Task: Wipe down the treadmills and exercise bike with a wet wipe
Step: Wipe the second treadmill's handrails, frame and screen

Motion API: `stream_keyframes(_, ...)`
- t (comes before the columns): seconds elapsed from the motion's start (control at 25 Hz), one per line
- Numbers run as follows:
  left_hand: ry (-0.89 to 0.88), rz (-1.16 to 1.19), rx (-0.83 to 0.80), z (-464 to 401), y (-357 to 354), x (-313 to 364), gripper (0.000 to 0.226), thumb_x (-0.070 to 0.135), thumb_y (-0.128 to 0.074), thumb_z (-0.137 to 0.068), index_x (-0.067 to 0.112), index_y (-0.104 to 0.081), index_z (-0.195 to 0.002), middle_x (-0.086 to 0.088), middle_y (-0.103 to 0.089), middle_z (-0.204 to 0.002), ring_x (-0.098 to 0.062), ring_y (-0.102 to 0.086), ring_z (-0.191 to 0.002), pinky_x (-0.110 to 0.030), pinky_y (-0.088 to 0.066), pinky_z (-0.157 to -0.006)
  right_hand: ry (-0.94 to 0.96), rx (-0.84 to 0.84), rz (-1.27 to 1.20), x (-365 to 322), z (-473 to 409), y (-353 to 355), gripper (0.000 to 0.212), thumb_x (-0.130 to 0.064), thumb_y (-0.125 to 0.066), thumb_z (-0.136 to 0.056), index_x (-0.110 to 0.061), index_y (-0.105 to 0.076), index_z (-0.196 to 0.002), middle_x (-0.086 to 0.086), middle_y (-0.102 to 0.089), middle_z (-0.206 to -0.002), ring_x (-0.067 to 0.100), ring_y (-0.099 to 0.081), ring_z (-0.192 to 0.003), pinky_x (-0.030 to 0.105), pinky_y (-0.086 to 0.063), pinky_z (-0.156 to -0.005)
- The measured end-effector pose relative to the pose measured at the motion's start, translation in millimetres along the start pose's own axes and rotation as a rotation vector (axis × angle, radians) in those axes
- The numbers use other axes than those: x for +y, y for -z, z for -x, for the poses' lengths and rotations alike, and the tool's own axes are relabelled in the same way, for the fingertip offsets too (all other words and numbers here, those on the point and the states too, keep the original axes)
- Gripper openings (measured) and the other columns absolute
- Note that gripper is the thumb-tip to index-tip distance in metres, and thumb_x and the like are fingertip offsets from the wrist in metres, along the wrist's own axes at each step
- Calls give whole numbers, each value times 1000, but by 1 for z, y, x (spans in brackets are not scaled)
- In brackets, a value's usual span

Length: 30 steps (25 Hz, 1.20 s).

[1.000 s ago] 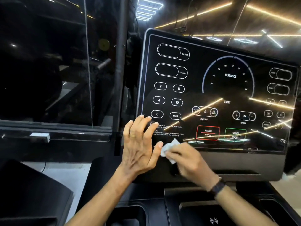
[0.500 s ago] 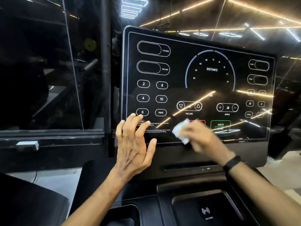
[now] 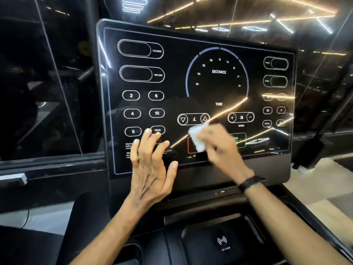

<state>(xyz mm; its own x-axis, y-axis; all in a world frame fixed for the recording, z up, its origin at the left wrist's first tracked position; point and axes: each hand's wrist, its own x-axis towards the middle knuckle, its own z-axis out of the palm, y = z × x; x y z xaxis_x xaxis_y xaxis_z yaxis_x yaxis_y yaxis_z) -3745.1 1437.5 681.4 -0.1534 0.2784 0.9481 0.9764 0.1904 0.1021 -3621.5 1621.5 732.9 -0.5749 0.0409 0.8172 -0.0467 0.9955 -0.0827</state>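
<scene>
Right hand (image 3: 219,148) grip closed around white wet wipe (image 3: 197,138), pressed near console panel (image 3: 210,83) bottom edge. Left hand (image 3: 150,169) grip open, fingers spread. Tray (image 3: 200,243) below: contents unclear.

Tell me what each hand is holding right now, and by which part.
The right hand grips the white wet wipe, bunched in its fingers; which part is unclear. The left hand holds nothing, fingers spread against the console panel.

The treadmill's glossy black console (image 3: 198,88) stood upright, white button outlines and a DISTANCE dial on it, ceiling lights mirrored across. A crumpled white wipe (image 3: 197,137) sat pressed low-center, over the red-outlined button.
</scene>
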Motion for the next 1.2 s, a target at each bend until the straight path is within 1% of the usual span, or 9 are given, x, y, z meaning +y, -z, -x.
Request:
stream_keyframes(0.12,-4,-30,3,0,-1,-2,44,31,-47,-94,7,-39,-130,-16,-37,-142,-37,-31,-145,-46,-11,-122,-355,297,-15,-8,-21,-5,31,19,-61,-82,-6,-70,-98,2,-62,-99,16,-55,-91,43,-50,-80)
stream_keyframes(0.32,9,-53,-19,0,0,-1,44,31,-48,-93,7,-41,-130,-15,-37,-143,-35,-29,-147,-44,-9,-123,252,-185,-87,-35,40,-8,43,18,-47,-90,-16,-60,-112,-3,-57,-114,24,-57,-87,31,-48,-87)
stream_keyframes(0.52,18,-74,-22,0,1,-1,43,31,-47,-94,7,-41,-129,-15,-36,-143,-36,-28,-147,-46,-9,-122,-255,150,12,10,-31,16,27,17,-59,-84,-6,-72,-93,3,-64,-96,27,-58,-90,39,-48,-83)
stream_keyframes(0.72,46,-83,-35,-1,1,2,42,32,-46,-95,6,-42,-129,-16,-37,-143,-35,-29,-147,-46,-7,-122,295,-303,-39,-12,43,9,38,25,-51,-82,-4,-70,-98,9,-65,-102,26,-54,-83,34,-50,-84)
stream_keyframes(0.76,40,-96,-41,-1,0,2,42,32,-45,-95,6,-42,-129,-16,-38,-143,-35,-29,-147,-46,-7,-122,313,-276,-17,5,27,14,41,25,-51,-80,-7,-68,-99,10,-65,-100,27,-55,-83,38,-51,-81)
stream_keyframes(0.88,54,-116,-42,-2,-4,5,42,32,-46,-95,6,-42,-128,-17,-39,-142,-36,-28,-147,-46,-7,-122,-41,114,-18,45,-48,34,35,20,-59,-83,-7,-72,-101,11,-65,-97,32,-59,-90,35,-50,-83)
stream_keyframes(0.96,93,-105,-23,-1,-7,11,43,33,-45,-95,6,-42,-128,-17,-38,-142,-37,-27,-148,-47,-6,-122,-143,218,-40,48,-51,29,25,17,-62,-85,-2,-74,-96,12,-64,-94,33,-60,-90,36,-50,-84)
stream_keyframes(1.12,123,-79,13,1,-16,33,45,40,-37,-100,4,-43,-127,-17,-38,-141,-37,-23,-150,-49,-5,-122,402,-321,-174,38,45,10,29,15,-52,-94,-6,-66,-108,11,-67,-108,32,-63,-90,44,-50,-82)
stream_keyframes(1.2,133,-106,16,-5,-29,49,47,42,-35,-101,4,-43,-128,-18,-39,-141,-37,-23,-150,-50,-6,-122,488,-355,-118,74,28,27,33,14,-50,-94,-12,-62,-107,12,-67,-105,30,-61,-88,42,-50,-80)
